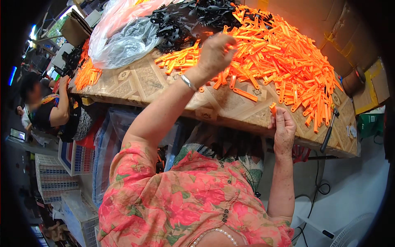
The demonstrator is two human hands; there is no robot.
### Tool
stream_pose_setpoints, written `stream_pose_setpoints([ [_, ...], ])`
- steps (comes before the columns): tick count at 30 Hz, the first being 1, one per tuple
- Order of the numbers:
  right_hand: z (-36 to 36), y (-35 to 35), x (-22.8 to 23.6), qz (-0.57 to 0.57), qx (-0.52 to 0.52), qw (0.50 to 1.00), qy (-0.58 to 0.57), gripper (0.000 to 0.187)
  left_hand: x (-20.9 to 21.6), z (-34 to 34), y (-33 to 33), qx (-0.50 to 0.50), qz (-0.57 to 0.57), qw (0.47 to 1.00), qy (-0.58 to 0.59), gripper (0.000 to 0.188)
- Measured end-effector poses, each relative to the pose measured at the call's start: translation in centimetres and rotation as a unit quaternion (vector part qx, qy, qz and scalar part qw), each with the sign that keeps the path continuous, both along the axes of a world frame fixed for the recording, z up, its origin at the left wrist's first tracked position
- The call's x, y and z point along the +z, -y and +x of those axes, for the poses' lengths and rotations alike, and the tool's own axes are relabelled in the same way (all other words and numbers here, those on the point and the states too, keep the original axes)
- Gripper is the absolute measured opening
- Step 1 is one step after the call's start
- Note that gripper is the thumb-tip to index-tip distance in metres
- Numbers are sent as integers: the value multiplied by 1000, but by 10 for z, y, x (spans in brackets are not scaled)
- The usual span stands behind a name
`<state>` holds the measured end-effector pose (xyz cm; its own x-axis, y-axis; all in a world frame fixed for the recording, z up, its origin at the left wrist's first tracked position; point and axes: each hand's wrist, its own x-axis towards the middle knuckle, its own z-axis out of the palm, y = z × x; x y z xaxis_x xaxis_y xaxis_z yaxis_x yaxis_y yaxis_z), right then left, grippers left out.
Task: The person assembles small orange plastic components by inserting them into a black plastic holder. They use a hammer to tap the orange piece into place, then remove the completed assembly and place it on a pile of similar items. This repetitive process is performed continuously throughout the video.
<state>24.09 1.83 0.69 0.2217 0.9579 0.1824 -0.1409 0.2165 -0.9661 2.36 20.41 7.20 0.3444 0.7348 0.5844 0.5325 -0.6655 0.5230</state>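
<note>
My right hand [284,126] is closed at the table's front edge. Its thumb and fingers pinch an orange plastic piece [273,108], one end sticking up above the fingertips. My left hand [216,53], with a bracelet at the wrist, is raised over the near left side of a big heap of orange plastic pieces [284,61]. Its fingers look bent but are smeared by motion, so whether they hold anything does not show. Beyond that hand, dark plastic parts [173,26] are piled on the patterned table [144,80]. A single orange strip [245,95] lies in front of the heap.
A dark-handled tool [329,131] lies at the table's right edge. Clear plastic bags [123,45] cover the back left. Cardboard [304,16] stands behind the heap. Baskets [51,177] are stacked on the left, near a co-worker [49,107]. A fan [358,232] is at lower right.
</note>
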Motion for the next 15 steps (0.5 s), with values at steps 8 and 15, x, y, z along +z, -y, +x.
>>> stream_pose_setpoints([
  [8,-2,1,-1,-21,-7,999,28,20,-23,-59,-70,200,-9,952,-233,41],
  [15,-2,-1,-3,-17,-13,998,55,21,-10,-67,-84,207,-88,942,-248,33],
])
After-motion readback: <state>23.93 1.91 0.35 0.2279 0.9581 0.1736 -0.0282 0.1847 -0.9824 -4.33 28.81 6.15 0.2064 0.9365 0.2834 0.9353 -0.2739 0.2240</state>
